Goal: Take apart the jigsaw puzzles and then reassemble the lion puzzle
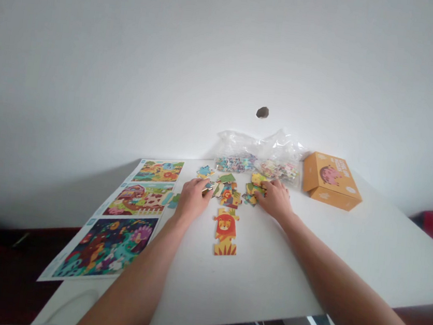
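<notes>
My left hand point(193, 197) is closed on a jigsaw puzzle piece point(208, 186), which shows between thumb and fingers. My right hand point(277, 198) reaches to a small cluster of yellow and green puzzle pieces point(252, 189), its thumb and fingers closed on one at the cluster's edge. Between the hands lies a loose heap of puzzle pieces point(231, 198). Nearer to me, a lion piece point(226, 225) sits joined to a yellow piece point(225, 247) with red leaves. A blue piece point(205, 171) lies beyond my left hand, and a green one point(174, 201) lies left of it.
A sheet with three printed pictures point(128, 222) covers the white table's left side. Two clear bags of puzzle pieces point(236, 162) stand against the wall. An orange box point(331, 181) with a pig on it stands at the back right. The wall has a round hole point(262, 112).
</notes>
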{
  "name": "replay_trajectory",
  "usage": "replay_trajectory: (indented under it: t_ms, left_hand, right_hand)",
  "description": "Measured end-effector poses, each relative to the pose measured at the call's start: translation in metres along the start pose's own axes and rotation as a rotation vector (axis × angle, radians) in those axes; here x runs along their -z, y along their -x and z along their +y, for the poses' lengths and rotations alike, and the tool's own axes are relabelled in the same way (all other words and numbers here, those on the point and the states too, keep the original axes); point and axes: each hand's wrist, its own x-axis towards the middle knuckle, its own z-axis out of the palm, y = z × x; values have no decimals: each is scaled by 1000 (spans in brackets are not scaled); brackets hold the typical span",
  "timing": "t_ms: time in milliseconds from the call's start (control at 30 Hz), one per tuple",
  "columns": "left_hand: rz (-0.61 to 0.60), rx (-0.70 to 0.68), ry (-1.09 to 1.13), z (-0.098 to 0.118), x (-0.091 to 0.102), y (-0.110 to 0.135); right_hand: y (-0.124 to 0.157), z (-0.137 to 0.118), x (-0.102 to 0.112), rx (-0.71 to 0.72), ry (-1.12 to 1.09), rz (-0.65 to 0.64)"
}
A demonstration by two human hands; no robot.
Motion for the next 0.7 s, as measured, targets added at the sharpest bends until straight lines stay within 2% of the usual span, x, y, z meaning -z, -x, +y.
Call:
replay_trajectory:
  t_ms: [133, 233, 300, 433, 533, 700]
  left_hand:
    - [81, 0, 119, 3, -2, -1]
    - [155, 57, 175, 4, -1, -1]
    - [220, 105, 175, 4, 0, -1]
    - [319, 202, 206, 1, 1, -2]
    - [271, 177, 267, 1, -1, -2]
    - [29, -34, 323, 9, -1, 1]
  right_hand:
    - [-2, -3, -7, 185, -131, -28]
    - [-2, -5, -6, 315, -198, -13]
    - [-3, -3, -2, 264, -167, 39]
    - [-2, 9, 9, -89, 4, 154]
    - [-1, 20, 9, -180, 39, 74]
    - [1, 21, 1, -92, -32, 28]
